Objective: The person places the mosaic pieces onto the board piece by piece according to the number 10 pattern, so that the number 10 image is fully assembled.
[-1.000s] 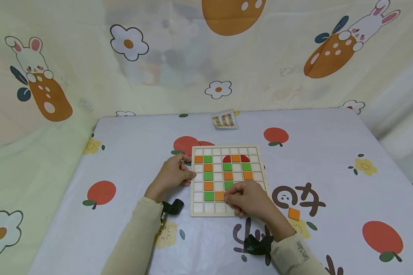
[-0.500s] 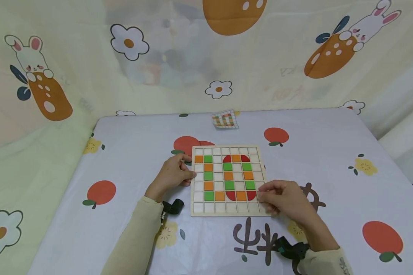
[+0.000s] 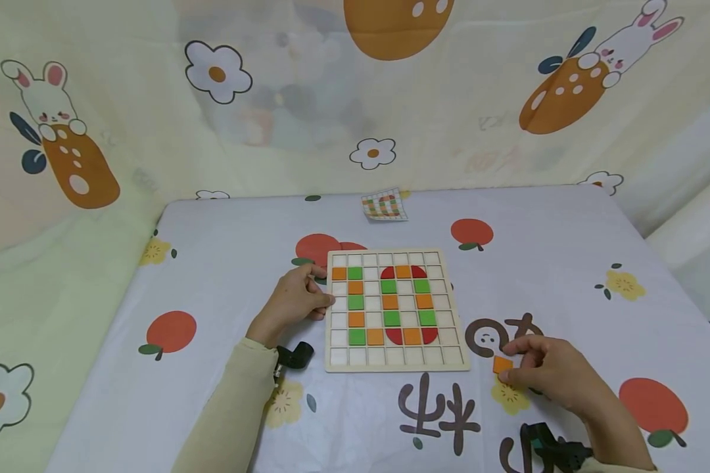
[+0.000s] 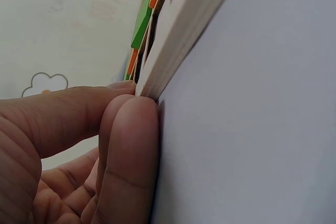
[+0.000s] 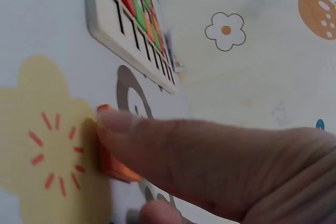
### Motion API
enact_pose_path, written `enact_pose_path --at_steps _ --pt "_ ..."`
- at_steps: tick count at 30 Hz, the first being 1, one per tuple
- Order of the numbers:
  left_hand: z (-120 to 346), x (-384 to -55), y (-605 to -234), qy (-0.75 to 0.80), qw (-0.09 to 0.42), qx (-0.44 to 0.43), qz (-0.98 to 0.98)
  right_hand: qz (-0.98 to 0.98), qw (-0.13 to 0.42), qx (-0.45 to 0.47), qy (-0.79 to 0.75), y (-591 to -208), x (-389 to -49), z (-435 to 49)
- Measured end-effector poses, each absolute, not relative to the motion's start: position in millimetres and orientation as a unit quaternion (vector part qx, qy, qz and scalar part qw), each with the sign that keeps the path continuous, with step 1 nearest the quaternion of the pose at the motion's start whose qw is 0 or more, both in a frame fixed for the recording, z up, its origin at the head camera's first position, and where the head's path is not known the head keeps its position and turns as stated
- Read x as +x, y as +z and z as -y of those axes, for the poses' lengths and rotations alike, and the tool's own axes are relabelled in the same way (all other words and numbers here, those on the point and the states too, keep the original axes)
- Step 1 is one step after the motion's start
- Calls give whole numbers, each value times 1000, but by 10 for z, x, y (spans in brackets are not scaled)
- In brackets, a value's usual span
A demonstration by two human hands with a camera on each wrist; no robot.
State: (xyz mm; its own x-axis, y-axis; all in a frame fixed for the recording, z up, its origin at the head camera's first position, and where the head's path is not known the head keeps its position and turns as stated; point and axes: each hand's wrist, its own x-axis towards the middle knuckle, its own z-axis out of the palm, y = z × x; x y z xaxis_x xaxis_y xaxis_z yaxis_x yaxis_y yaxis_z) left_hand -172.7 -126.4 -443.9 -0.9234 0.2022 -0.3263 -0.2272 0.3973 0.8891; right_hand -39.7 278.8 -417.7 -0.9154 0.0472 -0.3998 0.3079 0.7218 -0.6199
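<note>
A square wooden grid board (image 3: 373,357) lies on the table, bearing orange, green and red tiles laid out in some of its cells. At its left edge my left hand (image 3: 290,299) pinches the rim; the left wrist view shows fingertips (image 4: 134,129) right at the board's side. To the right of the board, a loose orange square tile (image 3: 502,364) lies on the cloth. My right hand (image 3: 559,374) is at this tile, thumb and index finger spread to either side of it. In the right wrist view the thumb (image 5: 173,145) overlaps the orange tile and partly hides it.
A small pattern card (image 3: 384,205) with a coloured grid lies behind the board near the table's back edge. The printed tablecloth (image 3: 242,243) covers the table, and a printed curtain (image 3: 307,131) hangs behind it.
My right hand has left the board's lower rows and moved right to the loose orange tile. Red and orange tiles it hid in the lower row now show. The left hand has stayed.
</note>
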Motion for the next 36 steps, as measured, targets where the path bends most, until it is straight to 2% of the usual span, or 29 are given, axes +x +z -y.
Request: enact_pose_path --at_steps 12,23,36 --pt "1281 -1734 -4450 545 196 -14 -815 -919 150 101 -351 -4188 -416 -2681" --pt "1272 -1736 -4440 544 195 -13 -816 -843 155 79 -508 -4185 -450 -2471" --pt "1265 -1738 -4429 543 193 -14 -817 -788 169 57 -590 -4143 -720 -1984"
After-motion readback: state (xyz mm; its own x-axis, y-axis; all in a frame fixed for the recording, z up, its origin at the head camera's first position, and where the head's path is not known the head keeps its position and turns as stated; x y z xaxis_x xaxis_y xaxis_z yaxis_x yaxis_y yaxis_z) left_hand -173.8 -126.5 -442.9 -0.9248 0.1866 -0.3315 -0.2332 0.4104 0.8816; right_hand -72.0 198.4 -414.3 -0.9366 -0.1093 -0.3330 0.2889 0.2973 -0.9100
